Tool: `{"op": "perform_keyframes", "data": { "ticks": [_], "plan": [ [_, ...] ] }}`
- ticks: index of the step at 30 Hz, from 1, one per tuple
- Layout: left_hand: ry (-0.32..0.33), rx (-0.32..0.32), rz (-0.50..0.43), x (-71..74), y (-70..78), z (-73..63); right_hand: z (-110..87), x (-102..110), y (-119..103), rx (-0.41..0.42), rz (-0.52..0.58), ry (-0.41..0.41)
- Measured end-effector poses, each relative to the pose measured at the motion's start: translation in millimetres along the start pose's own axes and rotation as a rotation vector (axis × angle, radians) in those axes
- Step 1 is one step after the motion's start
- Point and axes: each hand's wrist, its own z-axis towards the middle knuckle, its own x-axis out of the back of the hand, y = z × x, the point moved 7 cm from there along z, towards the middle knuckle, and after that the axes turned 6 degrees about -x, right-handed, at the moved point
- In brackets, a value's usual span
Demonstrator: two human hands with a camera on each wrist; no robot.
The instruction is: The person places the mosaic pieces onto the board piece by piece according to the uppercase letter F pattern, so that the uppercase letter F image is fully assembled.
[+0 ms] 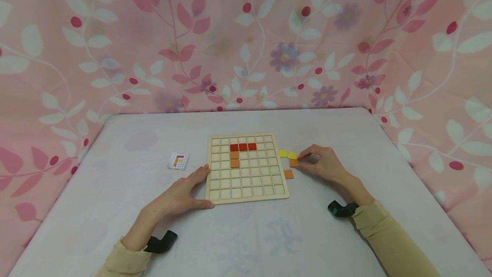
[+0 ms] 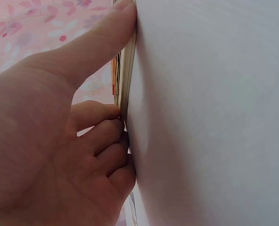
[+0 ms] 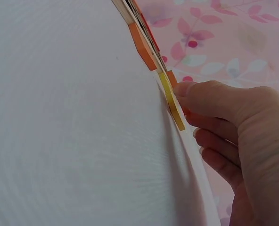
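A square wooden grid board (image 1: pixel 250 200) lies on the table. Three red tiles (image 1: pixel 243 147) form a row near its far side, and two orange tiles (image 1: pixel 235 163) run down below the leftmost one. At the board's left edge rests my left hand (image 1: pixel 174 198), thumb at the near corner and fingertips along the side. Just right of the board, my right hand (image 1: pixel 326 166) pinches an orange tile (image 1: pixel 294 163) between thumb and fingers; in the right wrist view the thumb partly covers this orange tile (image 3: pixel 172 76). Two yellow tiles (image 1: pixel 283 154) lie close by.
Another orange tile (image 1: pixel 288 174) lies against the board's right edge. A small paper card (image 1: pixel 178 161) with a colored grid pattern is left of the board. The white-covered table (image 1: pixel 246 243) meets a floral pink curtain (image 1: pixel 230 46) at the back.
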Motion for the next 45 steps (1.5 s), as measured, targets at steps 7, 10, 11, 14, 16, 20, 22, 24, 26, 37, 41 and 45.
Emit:
{"op": "perform_keyframes", "data": {
  "ticks": [7,10,11,14,16,20,22,24,26,37,41,45],
  "plan": [
    [0.005,0.000,0.010,0.7,1.4,-0.7,5.3,4.1,-14.3,0.036,-0.008,0.031],
    [0.008,-0.004,0.014,1.6,2.2,-1.6,9.7,0.2,-20.8,0.006,0.012,0.023],
    [0.008,-0.006,0.015,1.6,2.4,-1.7,11.1,-2.2,-23.1,-0.009,0.025,0.016],
    [0.009,-0.008,0.015,1.6,2.6,-1.7,15.4,-11.9,-29.2,-0.068,0.053,-0.010],
    [0.009,-0.007,0.014,1.3,2.1,-1.3,18.3,-19.2,-34.8,-0.080,0.063,-0.021],
    [0.007,-0.001,0.013,0.6,0.7,-0.7,25.4,-35.1,-44.8,-0.066,0.095,-0.042],
    [0.006,0.001,0.012,0.4,0.4,-0.8,28.7,-42.9,-49.9,-0.054,0.122,-0.048],
    [0.006,0.003,0.012,0.4,0.5,-0.9,31.7,-50.5,-56.3,-0.037,0.137,-0.052],
    [0.008,0.001,0.013,0.6,0.9,-0.8,34.9,-57.2,-65.0,0.007,0.135,-0.046],
    [0.010,0.004,0.009,1.2,1.8,-0.4,49.6,-89.0,-97.7,0.119,0.088,-0.025],
    [0.008,0.006,0.007,1.3,2.0,-0.4,53.1,-97.5,-105.5,0.094,0.079,-0.050],
    [0.006,0.011,0.009,1.0,1.4,-0.3,56.7,-105.8,-110.5,0.089,0.070,-0.074]
  ]
}}
